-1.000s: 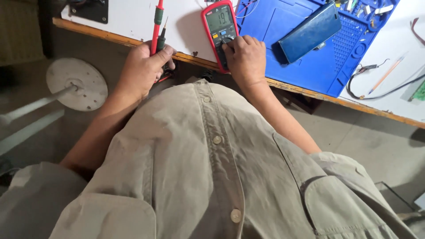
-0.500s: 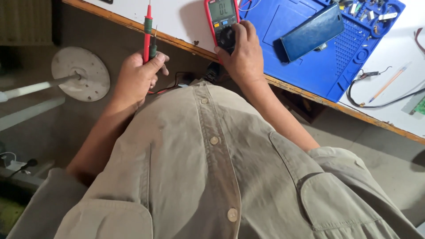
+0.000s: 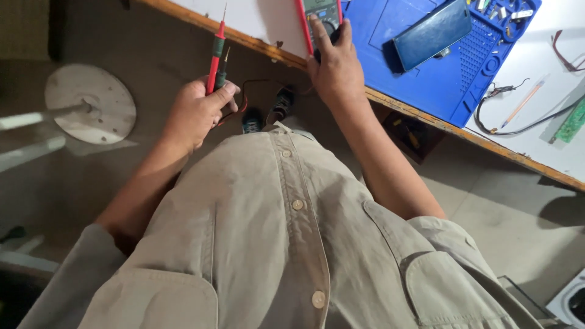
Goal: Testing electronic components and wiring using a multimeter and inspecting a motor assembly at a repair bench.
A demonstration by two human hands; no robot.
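Probes [image 3: 214, 58]: red and black, light, stiff, sharp-tipped; left hand [image 3: 196, 113] fingers pinch both handles. Meter [image 3: 321, 15]: hard casing; right hand [image 3: 334, 64] fingers spread on its dial, at worktop [image 3: 256, 21] edge.

The left hand [image 3: 194, 113] holds two probes [image 3: 216, 58] left of the meter [image 3: 319, 15], which lies under the right hand [image 3: 334, 70] on the table [image 3: 536, 79].

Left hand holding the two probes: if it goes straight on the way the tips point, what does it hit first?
Probably the wooden table edge, then the white tabletop beyond it. The left hand grips the red probe and black probe with tips pointing up-frame toward that edge. Depth is unclear; they may pass above it.
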